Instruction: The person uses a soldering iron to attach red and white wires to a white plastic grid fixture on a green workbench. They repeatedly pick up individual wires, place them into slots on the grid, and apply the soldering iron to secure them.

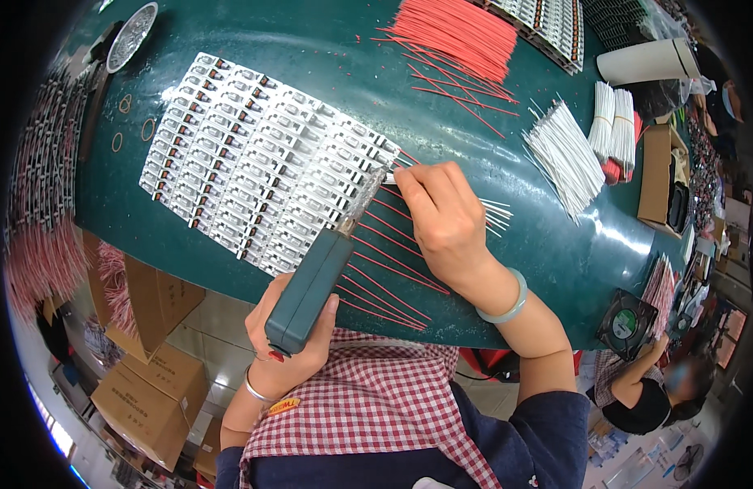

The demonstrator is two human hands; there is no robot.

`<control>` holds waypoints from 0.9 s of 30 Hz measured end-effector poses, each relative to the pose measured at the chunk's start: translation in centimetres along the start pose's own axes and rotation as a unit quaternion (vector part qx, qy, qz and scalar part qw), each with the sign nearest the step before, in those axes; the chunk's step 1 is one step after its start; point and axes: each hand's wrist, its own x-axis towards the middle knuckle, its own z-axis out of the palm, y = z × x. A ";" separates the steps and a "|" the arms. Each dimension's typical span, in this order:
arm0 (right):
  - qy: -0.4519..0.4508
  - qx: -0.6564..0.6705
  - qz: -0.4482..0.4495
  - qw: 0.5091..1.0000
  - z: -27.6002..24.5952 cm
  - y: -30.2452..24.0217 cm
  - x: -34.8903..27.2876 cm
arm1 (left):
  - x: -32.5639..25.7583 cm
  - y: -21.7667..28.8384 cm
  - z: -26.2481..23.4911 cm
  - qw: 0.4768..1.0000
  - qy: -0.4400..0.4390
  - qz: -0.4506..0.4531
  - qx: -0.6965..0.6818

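Fingertips of the right hand (445, 213) pinch thin white wires (497, 215); left hand (260, 321) grips a dark-green boxy-handled tool (311, 285), tip just beside the pinch. White-and-silver component panel (258, 155) lies left of those fingertips. Step: likely wire joining (soldering, probably). Next calls for steady wire, accurate tip.

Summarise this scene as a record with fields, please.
Left hand: grips dark green boxy tool with metal nose
Right hand: appears to pinch thin white wires beside the nose
Workpiece: silvery panel of repeated small units, thin red wires along its right edge
Beyond: red wire heap
Right: loose white wire heap, black square fan
Surface: green tabletop
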 end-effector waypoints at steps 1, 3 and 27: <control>-0.001 -0.001 0.000 1.000 0.0 0.0 0.0 | 0.1 0.1 0.0 1.000 0.000 -0.001 -0.001; -0.001 -0.002 -0.001 1.000 0.0 0.0 0.0 | 0.2 0.2 -0.1 1.000 -0.001 -0.004 0.006; 0.018 0.030 -0.008 0.999 0.1 -1.0 -0.9 | -2.3 -1.5 -0.6 0.998 0.038 -0.033 -0.025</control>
